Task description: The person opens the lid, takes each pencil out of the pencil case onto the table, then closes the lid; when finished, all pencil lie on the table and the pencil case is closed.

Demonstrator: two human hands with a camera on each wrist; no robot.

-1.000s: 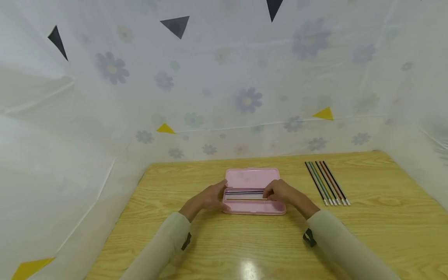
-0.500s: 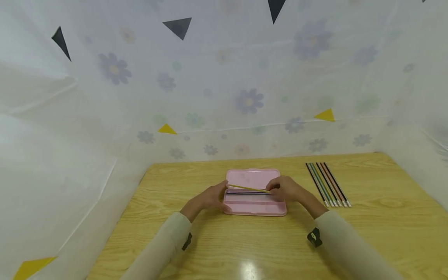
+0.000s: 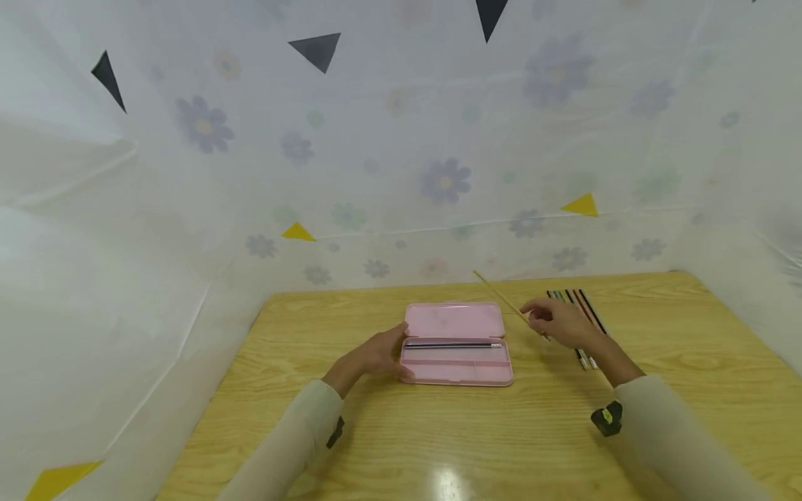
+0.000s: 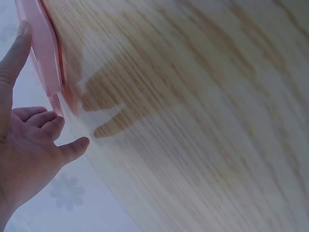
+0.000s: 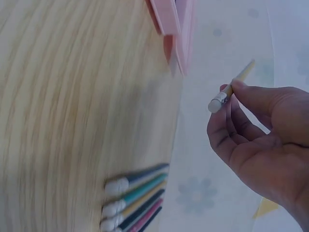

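Note:
An open pink pencil case (image 3: 456, 342) lies in the middle of the wooden table (image 3: 476, 431), with one dark pencil (image 3: 452, 345) left in its tray. My left hand (image 3: 374, 356) rests against the case's left end (image 4: 46, 58), fingers loosely bent. My right hand (image 3: 560, 322) is lifted to the right of the case and pinches a yellow pencil (image 3: 501, 300) near its eraser end (image 5: 217, 102); the tip slants up and to the left. The hand hovers over a row of several coloured pencils (image 3: 585, 321).
White flowered sheets with yellow and black triangles wall in the table at the back and both sides. The row of coloured pencils (image 5: 135, 198) lies near the back right of the table. Bare wood runs along the front edge.
My right hand lifted the yellow pencil out of the case and carried it right, over the row of pencils. The left hand stayed at the case's left end.

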